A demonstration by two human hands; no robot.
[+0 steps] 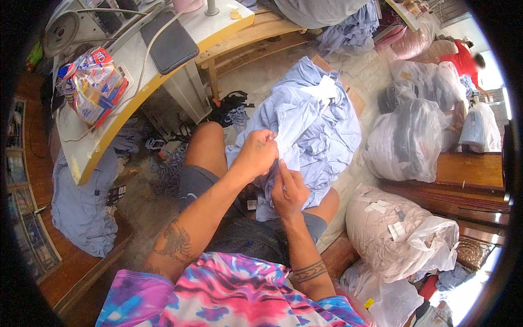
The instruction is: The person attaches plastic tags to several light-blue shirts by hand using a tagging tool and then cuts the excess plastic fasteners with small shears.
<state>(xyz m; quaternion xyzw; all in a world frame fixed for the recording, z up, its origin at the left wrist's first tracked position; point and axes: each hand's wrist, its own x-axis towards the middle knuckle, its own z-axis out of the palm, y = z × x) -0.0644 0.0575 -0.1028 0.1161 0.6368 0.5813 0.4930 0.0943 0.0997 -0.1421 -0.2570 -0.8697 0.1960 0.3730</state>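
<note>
A large heap of light blue cloth (327,136) lies in front of me, partly over my lap, with a small white tag (325,89) on its far side. My left hand (257,153) is closed, its fingers pinching an edge of the cloth. Just to its right, my right hand (289,189) grips the same cloth close by with thumb and forefinger. Both hands meet near the heap's near left side. Whether either one also holds something small between the fingertips cannot be made out.
A white table with a yellow edge (98,158) stands at left, bearing a colourful plastic packet (95,87) and a dark flat pad (170,42). Stuffed clear bags (406,139) and a beige bundle (392,229) line the right. Someone in a red top (460,59) is at far right.
</note>
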